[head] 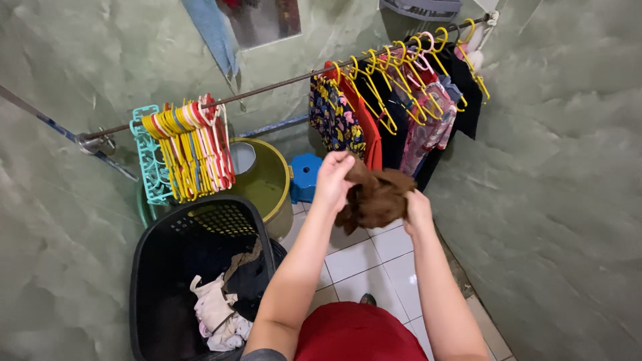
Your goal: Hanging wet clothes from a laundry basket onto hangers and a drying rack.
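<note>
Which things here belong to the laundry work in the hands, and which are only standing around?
In use:
- crumpled brown cloth garment, held by left hand and right hand
- black plastic laundry basket with clothes
- bunch of empty coloured plastic hangers
- metal rail with hung clothes

Standing around:
- olive plastic bucket
- blue plastic stool

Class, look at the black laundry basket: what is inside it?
Inside the black laundry basket lie crumpled white clothes and dark clothes. Whatever is beneath them is covered.
</note>
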